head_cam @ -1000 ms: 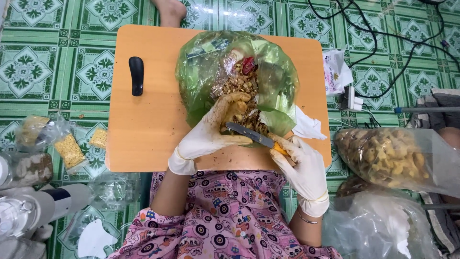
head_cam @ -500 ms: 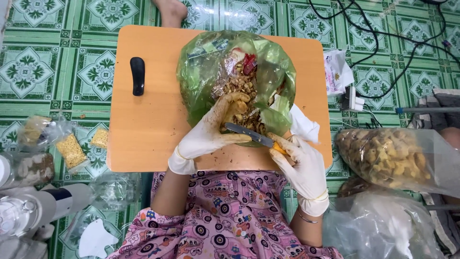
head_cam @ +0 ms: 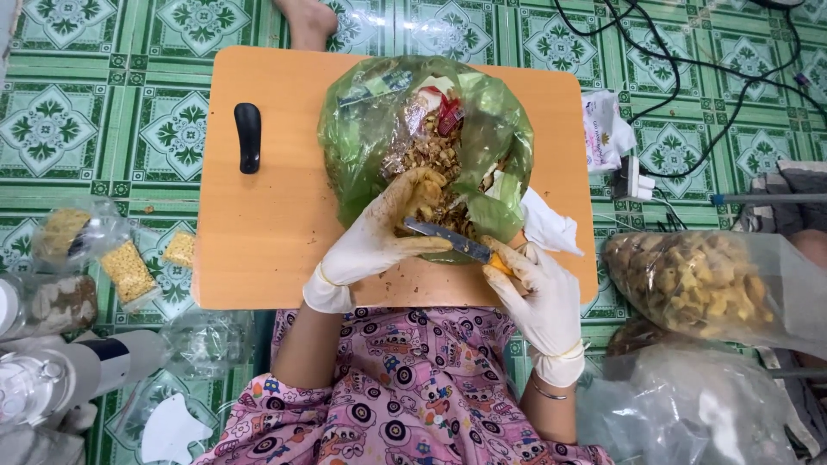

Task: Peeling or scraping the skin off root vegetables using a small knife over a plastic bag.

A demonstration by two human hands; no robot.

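A green plastic bag [head_cam: 370, 138] full of brown peelings and scraps lies open on a small orange wooden table [head_cam: 258, 250]. My left hand [head_cam: 379, 232], in a dirty white glove, holds a small yellowish-brown piece [head_cam: 424, 191] over the bag's mouth. My right hand [head_cam: 538, 297], also gloved, grips a knife with an orange handle; its grey blade [head_cam: 444, 237] points left and touches my left thumb. A crumpled white tissue [head_cam: 551, 228] lies just right of the bag.
A black handle-shaped object [head_cam: 248, 136] lies on the table's left part. A clear bag of yellow-brown pieces [head_cam: 698, 284] sits on the floor at right, small packets [head_cam: 129, 271] at left. Black cables [head_cam: 698, 77] and a person's foot [head_cam: 306, 21] lie beyond the table.
The hands stay almost in place; the knife blade shifts slightly against the piece in my left hand.
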